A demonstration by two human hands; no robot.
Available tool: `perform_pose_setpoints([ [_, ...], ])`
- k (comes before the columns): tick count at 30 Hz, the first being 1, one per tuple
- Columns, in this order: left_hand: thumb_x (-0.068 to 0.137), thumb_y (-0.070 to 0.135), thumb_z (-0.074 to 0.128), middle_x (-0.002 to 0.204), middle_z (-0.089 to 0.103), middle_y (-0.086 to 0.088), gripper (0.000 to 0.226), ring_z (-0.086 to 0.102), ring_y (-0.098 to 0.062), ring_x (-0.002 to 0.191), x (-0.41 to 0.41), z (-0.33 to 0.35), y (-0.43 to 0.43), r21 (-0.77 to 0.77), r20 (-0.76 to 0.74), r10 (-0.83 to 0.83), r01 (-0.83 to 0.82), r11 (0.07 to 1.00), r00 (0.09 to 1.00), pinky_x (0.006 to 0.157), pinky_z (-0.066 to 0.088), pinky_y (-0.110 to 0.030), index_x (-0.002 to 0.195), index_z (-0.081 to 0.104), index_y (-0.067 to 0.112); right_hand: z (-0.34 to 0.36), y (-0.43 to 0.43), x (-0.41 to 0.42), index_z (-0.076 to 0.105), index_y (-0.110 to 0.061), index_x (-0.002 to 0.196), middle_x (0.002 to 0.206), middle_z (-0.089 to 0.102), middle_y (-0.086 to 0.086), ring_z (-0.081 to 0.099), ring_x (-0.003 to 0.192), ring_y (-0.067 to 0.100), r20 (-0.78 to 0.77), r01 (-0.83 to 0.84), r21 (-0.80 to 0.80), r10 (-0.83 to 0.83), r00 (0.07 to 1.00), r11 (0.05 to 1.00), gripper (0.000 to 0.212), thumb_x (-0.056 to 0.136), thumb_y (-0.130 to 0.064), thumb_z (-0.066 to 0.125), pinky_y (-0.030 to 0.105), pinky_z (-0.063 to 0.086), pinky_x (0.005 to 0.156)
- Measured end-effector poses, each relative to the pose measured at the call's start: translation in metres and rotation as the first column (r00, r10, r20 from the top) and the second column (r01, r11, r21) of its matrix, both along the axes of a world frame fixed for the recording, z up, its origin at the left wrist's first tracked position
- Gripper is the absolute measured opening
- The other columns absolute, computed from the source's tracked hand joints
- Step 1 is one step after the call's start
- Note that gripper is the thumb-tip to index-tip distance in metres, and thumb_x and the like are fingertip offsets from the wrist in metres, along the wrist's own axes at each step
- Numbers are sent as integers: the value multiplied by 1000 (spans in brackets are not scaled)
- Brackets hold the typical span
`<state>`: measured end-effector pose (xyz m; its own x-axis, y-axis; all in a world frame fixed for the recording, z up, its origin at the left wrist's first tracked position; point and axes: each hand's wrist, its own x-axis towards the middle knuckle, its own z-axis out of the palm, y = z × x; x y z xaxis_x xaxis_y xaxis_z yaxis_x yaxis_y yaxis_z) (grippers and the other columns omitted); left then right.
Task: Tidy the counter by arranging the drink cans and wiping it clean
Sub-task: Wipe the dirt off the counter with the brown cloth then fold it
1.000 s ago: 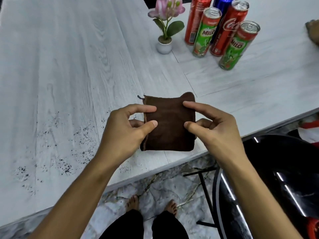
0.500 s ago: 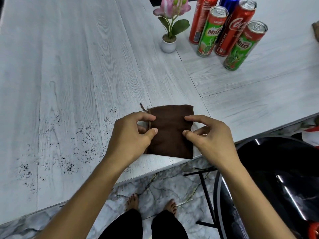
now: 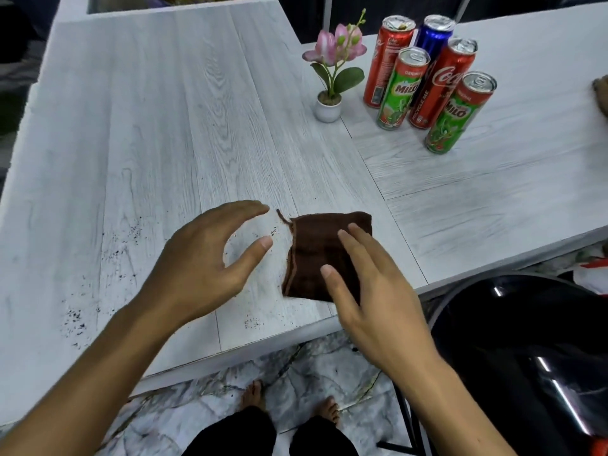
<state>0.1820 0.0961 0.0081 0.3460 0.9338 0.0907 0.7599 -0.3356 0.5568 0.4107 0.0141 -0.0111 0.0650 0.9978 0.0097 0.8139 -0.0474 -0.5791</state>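
Note:
A folded brown cloth [image 3: 316, 245] lies flat on the white wood-grain counter [image 3: 164, 143] near its front edge. My right hand [image 3: 371, 297] lies over the cloth's right part with straight fingers. My left hand [image 3: 204, 261] hovers just left of the cloth, fingers spread and holding nothing. Several upright drink cans stand grouped at the back right: two green Milo cans [image 3: 403, 90] [image 3: 459, 113], two red cola cans [image 3: 388, 60] [image 3: 442, 85] and a blue can [image 3: 434, 36]. Dark specks [image 3: 108, 258] dot the counter to the left of my hands.
A small white pot with a pink flower [image 3: 329, 103] stands left of the cans. A brown object [image 3: 600, 93] shows at the right edge. A black glossy seat [image 3: 526, 350] sits below the counter on the right. My bare feet show on the marble floor.
Both hands have let go of the cloth's edges. My left hand drew away to the left and opened; my right hand flattened over the cloth. The view has tilted up.

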Motion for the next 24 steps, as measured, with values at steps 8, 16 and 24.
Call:
perform_pose_setpoints([
  [8,96,69,40,161,34,21,64,25,-1,150,-37,-9,48,-11,-156,-249,251,968,956,126,20,-39,154,36,42,0,20,-26,24,-28,160,168,15,-9,5,155,8,55,16,-59,-13,998,998,63,105,-57,32,33,10,126],
  [16,96,72,36,164,26,20,68,15,-1,153,-59,-19,110,13,-197,-434,445,896,879,128,12,-37,156,29,41,-5,41,-52,24,-30,160,168,16,-8,5,156,12,63,156,-89,-151,987,984,68,102,-64,22,43,14,126],
  [24,99,68,30,167,20,19,65,11,-3,155,-69,-40,168,-7,-201,-553,564,826,808,127,11,-40,158,26,40,-26,45,-75,16,-26,162,170,2,-9,-7,156,11,151,329,-104,-313,938,938,66,105,-60,15,40,3,127],
])
